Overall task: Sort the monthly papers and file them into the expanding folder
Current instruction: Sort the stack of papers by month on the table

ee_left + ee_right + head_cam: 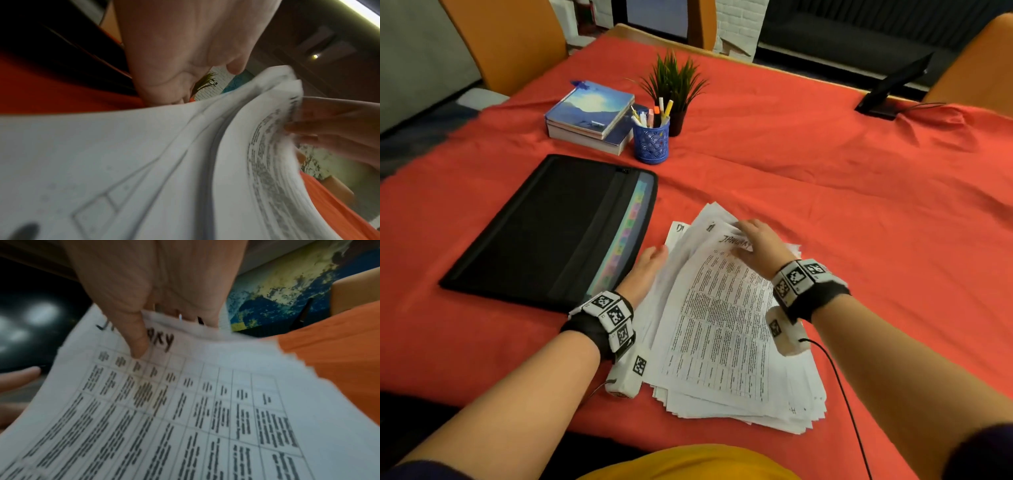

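A loose stack of printed papers [726,387] lies on the red tablecloth in front of me. Its top sheet [722,308] is a table headed "JANUARY" [164,340]. My right hand [748,236] pinches that sheet's far edge, thumb [137,344] on top and fingers behind, lifting it. Against the stack's left edge rests my left hand [657,255], its fingers fairly straight and their tips hidden by the sheets [123,154]. The black expanding folder [544,226] lies flat to the left, with coloured tabs [626,233] showing along its open right side.
Beyond the folder are two stacked books [589,113], a blue pen cup [651,140] and a small potted plant [674,85]. A dark tablet on a stand [890,92] sits at the far right edge. Orange chairs [510,41] stand around the table.
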The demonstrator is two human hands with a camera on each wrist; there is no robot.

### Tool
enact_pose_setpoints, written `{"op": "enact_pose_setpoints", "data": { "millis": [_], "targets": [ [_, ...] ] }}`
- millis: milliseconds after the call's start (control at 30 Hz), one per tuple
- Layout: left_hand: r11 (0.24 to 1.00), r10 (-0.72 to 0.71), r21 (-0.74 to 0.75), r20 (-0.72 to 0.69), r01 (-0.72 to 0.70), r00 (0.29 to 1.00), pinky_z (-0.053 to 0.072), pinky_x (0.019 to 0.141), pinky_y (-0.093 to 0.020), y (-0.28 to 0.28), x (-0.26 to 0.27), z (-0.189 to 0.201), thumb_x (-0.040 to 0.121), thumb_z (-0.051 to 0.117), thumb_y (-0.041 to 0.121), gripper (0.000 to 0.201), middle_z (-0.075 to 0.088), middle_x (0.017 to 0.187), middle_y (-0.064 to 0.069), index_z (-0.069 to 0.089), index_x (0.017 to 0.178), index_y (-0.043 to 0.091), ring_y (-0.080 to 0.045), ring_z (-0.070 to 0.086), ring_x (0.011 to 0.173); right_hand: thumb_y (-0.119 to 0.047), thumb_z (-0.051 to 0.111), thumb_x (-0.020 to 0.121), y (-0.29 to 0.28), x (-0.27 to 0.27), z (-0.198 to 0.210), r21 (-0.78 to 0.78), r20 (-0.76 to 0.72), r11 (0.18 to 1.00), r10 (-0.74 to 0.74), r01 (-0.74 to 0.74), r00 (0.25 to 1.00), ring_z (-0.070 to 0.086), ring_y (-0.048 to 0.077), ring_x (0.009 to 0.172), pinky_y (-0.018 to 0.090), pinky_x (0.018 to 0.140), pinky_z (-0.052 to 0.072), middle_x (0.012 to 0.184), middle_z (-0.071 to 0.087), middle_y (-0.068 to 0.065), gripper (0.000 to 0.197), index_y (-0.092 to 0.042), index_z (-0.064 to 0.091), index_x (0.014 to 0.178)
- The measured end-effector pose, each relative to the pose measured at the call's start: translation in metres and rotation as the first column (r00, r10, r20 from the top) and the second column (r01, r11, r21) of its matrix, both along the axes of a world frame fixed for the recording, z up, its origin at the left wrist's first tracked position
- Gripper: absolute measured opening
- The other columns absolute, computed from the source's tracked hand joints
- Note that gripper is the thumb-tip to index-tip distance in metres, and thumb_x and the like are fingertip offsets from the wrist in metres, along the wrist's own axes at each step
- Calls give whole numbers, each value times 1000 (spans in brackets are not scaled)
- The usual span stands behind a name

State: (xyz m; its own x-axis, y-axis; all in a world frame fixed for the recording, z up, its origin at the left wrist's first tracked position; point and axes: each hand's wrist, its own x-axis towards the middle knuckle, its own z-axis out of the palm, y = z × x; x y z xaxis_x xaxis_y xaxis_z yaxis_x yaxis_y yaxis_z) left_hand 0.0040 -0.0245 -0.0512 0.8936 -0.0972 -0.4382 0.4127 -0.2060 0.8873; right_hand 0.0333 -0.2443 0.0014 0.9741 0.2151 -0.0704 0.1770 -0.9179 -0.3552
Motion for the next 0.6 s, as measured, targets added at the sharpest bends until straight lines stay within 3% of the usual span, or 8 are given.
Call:
{"op": "enact_pose_setpoints", "data": {
  "millis": [67, 133, 200, 267, 333, 400, 467, 600],
  "targets": [
    [997, 1, 83, -11, 0, 1000, 27, 107, -28, 0, 0, -6, 92, 50, 45, 64, 37, 146, 0, 30, 144, 13, -17, 36, 134, -27, 70, 78, -4, 0, -7, -11, 7, 992, -123, 123, 992, 37, 28, 127, 44, 107, 30, 140, 38, 11, 74, -14, 31, 140],
    [981, -28, 192, -9, 29, 1000, 38, 88, -24, 1, 1, -10, 88, 61, 32, 51, 53, 130, -6, 46, 131, 7, -19, 51, 114, -30, 71, 78, -26, -8, -12, -46, -61, 960, -280, 278, 958, 35, 29, 129, 42, 108, 31, 141, 35, 13, 83, -11, 22, 143],
    [970, -53, 240, 9, 49, 999, 39, 69, -22, 1, -2, -11, 86, 64, 28, 39, 59, 108, -3, 55, 117, 5, -18, 56, 98, -33, 67, 80, -54, -28, -19, -160, -237, 894, -447, 419, 863, 43, 31, 122, 39, 101, 39, 134, 43, 15, 77, -10, 25, 141],
    [970, -42, 241, -1, 42, 999, 38, 62, -20, 0, -6, -13, 86, 64, 28, 34, 59, 98, -1, 59, 110, 5, -16, 55, 90, -41, 62, 81, -78, -58, -31, -305, -412, 826, -563, 474, 716, 51, 32, 114, 35, 90, 46, 126, 50, 17, 74, -7, 30, 138],
    [982, 1, 189, -33, 5, 999, 47, 70, -27, -4, -10, -17, 85, 65, 28, 31, 62, 99, -5, 59, 106, 5, -20, 59, 92, -49, 59, 81, -90, -84, -46, -342, -531, 791, -608, 508, 590, 56, 32, 108, 35, 80, 47, 118, 54, 15, 76, -2, 32, 135],
    [994, 44, 108, -99, -33, 994, 49, 83, -38, -13, -14, -19, 85, 66, 27, 31, 65, 103, -12, 58, 104, 4, -26, 62, 96, -49, 57, 82, -86, -96, -53, -272, -596, 770, -605, 577, 527, 56, 32, 106, 38, 80, 51, 125, 49, 17, 77, -2, 26, 136],
    [999, 48, 14, -182, -46, 982, 50, 88, -39, -24, -18, -19, 86, 65, 23, 33, 66, 109, -14, 58, 111, 2, -27, 63, 99, -43, 58, 84, -73, -98, -53, -152, -656, 733, -577, 663, 487, 59, 33, 100, 44, 79, 55, 124, 49, 18, 72, -3, 27, 135],
    [988, 48, -127, -249, -82, 967, 47, 97, -49, -38, -23, -18, 86, 62, 2, 32, 65, 115, -20, 59, 118, 1, -33, 62, 105, -25, 56, 90, -49, -96, -38, 64, -752, 706, -431, 705, 499, 56, 19, 73, 44, 77, 55, 84, 55, 4, 26, -5, 48, 105]
  ]
}}
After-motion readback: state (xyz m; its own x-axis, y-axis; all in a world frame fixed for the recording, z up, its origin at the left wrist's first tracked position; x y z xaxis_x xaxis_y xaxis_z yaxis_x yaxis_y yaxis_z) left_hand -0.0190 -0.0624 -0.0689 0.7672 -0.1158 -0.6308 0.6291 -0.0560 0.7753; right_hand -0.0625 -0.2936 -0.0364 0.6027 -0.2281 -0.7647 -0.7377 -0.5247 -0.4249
